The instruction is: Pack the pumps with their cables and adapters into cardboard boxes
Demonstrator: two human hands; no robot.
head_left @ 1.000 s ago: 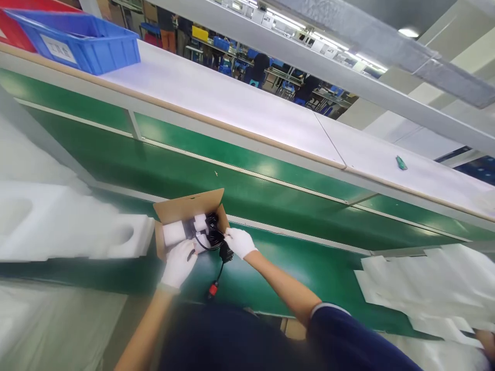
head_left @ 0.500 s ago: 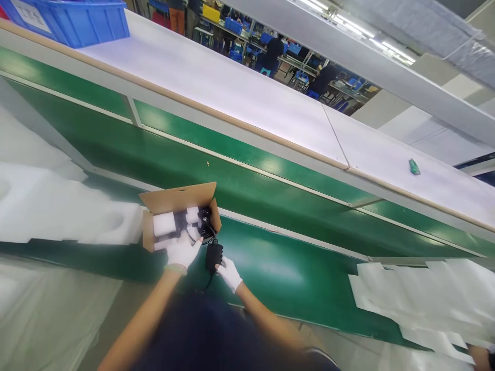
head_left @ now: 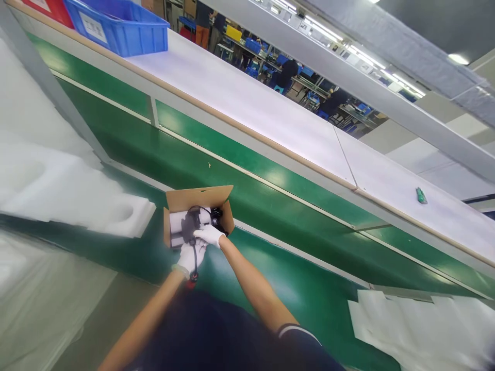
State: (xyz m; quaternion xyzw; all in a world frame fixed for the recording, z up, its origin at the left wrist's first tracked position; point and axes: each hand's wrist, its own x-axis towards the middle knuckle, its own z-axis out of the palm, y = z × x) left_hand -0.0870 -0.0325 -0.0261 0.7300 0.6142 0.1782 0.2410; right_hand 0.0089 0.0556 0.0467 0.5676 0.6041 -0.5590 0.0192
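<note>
An open cardboard box [head_left: 199,197] stands on the green surface, its back flap raised. White foam pieces and coiled black cable [head_left: 218,215] lie inside. My right hand [head_left: 210,235], in a white glove, grips a black block-shaped device [head_left: 190,225] over the box. A thin black cord runs down from the device to a red-and-black end [head_left: 192,280]. My left hand [head_left: 189,257], also gloved, is at the box's front edge just under the device. The cord passes across it, and its fingers are partly hidden.
White foam sheets [head_left: 127,214] are stacked at the left, and more foam sheets [head_left: 425,324] lie at the right. Above the green surface [head_left: 286,273] runs a white shelf [head_left: 247,93] with a blue bin [head_left: 135,33] and a small green object [head_left: 421,195]. People work in the background.
My right hand has carried the black device left and up, from beside the box to over it. My left hand has drawn back from inside to the front edge. The view has shifted.
</note>
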